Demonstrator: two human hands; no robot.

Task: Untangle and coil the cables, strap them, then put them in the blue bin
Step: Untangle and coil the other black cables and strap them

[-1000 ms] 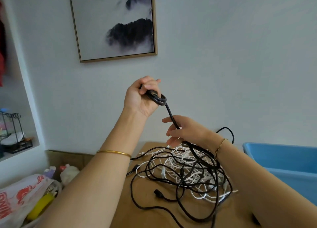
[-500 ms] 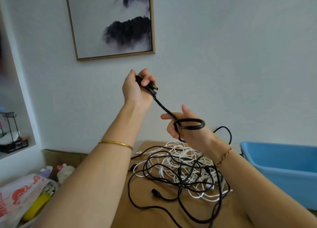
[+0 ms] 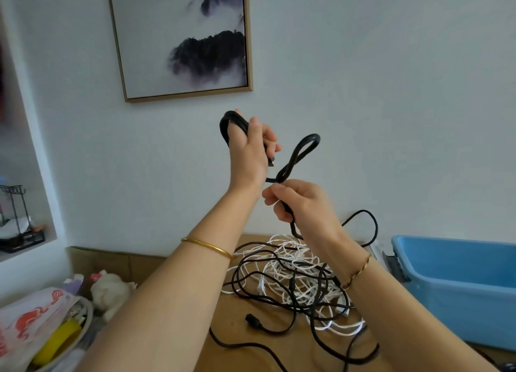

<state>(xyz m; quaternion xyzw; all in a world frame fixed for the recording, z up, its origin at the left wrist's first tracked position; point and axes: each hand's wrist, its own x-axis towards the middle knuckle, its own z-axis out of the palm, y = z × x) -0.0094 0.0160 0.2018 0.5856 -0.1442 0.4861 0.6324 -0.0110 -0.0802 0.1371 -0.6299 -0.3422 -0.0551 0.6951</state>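
One turn of the black cable (image 3: 312, 136) is now wound round my left hand (image 3: 247, 153), which half a second ago gripped only the plug end, so I judge coiling is under way. My right hand (image 3: 304, 206) pinches the cable just below a fresh loop standing mid-frame. The rest trails down into the black-and-white tangle (image 3: 293, 282) on the counter (image 3: 301, 352), left of the blue bin (image 3: 460, 301).

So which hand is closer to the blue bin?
The right hand. It pinches the black cable lower down, on the side toward the blue bin. The left hand is higher and farther left, away from the bin, with cable looped round it.
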